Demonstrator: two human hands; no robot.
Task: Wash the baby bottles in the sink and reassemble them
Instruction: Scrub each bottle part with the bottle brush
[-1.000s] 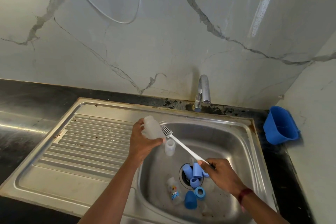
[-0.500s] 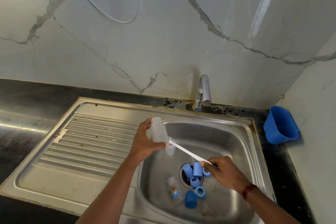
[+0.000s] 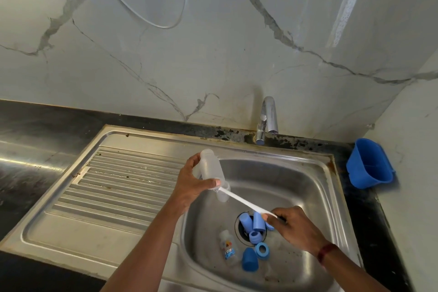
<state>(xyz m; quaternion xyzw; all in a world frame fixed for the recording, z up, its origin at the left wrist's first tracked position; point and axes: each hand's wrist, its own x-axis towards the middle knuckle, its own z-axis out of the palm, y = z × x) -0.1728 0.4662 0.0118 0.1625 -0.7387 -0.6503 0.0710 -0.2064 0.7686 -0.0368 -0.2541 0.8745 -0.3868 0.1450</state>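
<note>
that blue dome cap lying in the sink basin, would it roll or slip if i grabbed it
The blue dome cap looks like light, hollow plastic, so easy to lift. Its rounded top suggests it may roll if nudged. The steel basin probably is wet, so it could be slippery.

Dim, even light; sharp focus; wide-angle edge bowing.

clear bottle (image 3: 211, 167) tilted, mouth down-right, brush (image 3: 239, 199) inserted | second bottle (image 3: 228, 248) lying in sink (image 3: 272, 173) | blue caps, rings (image 3: 254, 236) by drain

Both forearms are bare, no sleeves showing; a dark red thread band (image 3: 327, 252) circles the right wrist.
</note>
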